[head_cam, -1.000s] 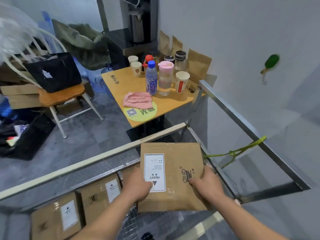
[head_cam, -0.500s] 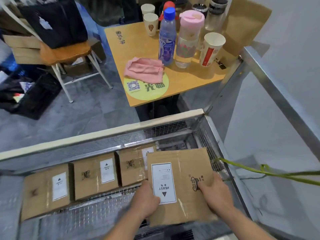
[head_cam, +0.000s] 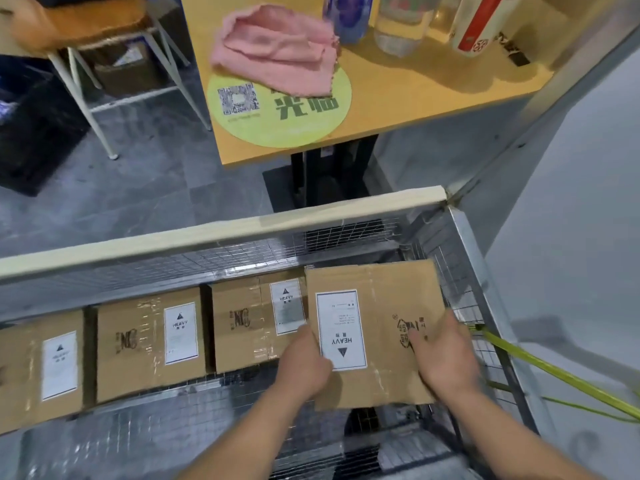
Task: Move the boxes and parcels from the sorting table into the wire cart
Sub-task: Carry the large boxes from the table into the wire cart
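Beside three boxes inside the wire cart, both hands grip a box.

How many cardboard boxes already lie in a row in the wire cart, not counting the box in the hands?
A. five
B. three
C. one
B: three labelled boxes lie side by side along the wire cart, left of the held box.

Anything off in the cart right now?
One thing: the held box, gripped by the left hand and right hand, has its HEAVY label upside down, unlike the three boxes already lined up in the wire cart. No visible damage.
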